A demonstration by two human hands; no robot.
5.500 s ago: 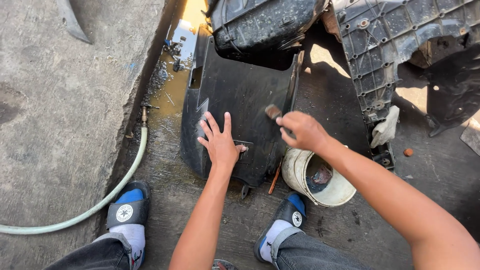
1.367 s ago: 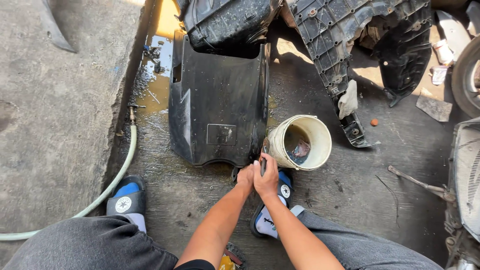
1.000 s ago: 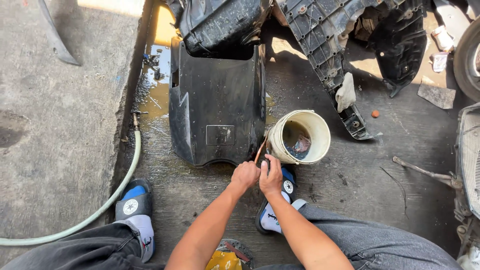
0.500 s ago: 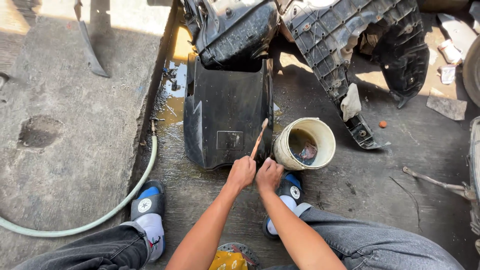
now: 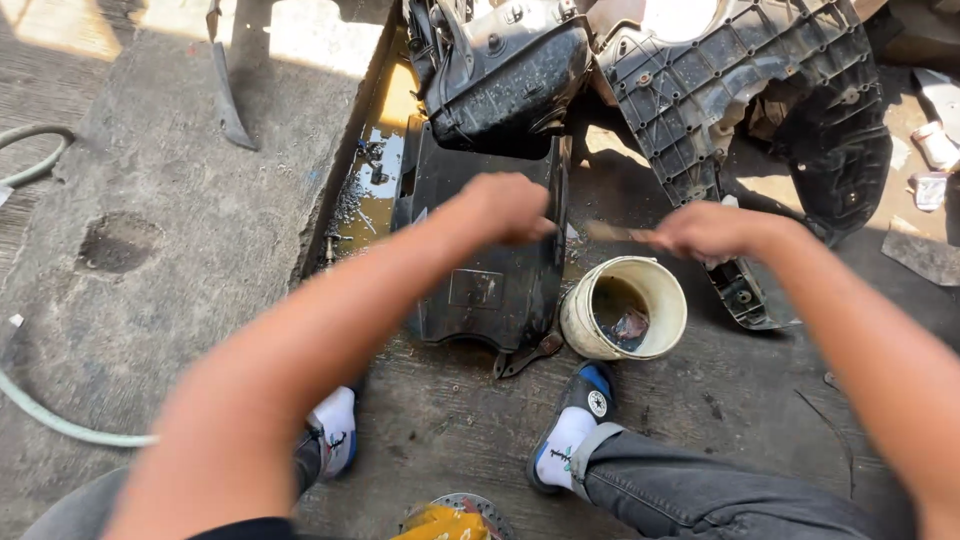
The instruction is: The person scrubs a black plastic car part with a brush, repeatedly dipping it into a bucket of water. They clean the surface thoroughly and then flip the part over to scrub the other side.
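Observation:
My left hand (image 5: 510, 208) is blurred, its fingers curled, over the right edge of a black plastic body panel (image 5: 470, 290) that lies on the wet concrete. I cannot tell whether it grips that edge. My right hand (image 5: 705, 230) is closed on the handle of a small brush (image 5: 610, 232), which points left towards the other hand, above a cream bucket (image 5: 660, 290). The bucket stands just right of the panel and holds dark liquid and a rag. Both my forearms reach in from the bottom corners.
Large black scooter body parts (image 5: 720, 90) lie piled at the top. A gutter with yellowish water (image 5: 375, 170) runs along a raised concrete slab (image 5: 150, 200) on the left. A green hose (image 5: 60, 425) curves near my feet in blue and white shoes (image 5: 575, 420).
My hands, held together low beside the bucket half a second ago, have risen and parted. The left one is now over the panel's edge and the right one holds the brush above the bucket.

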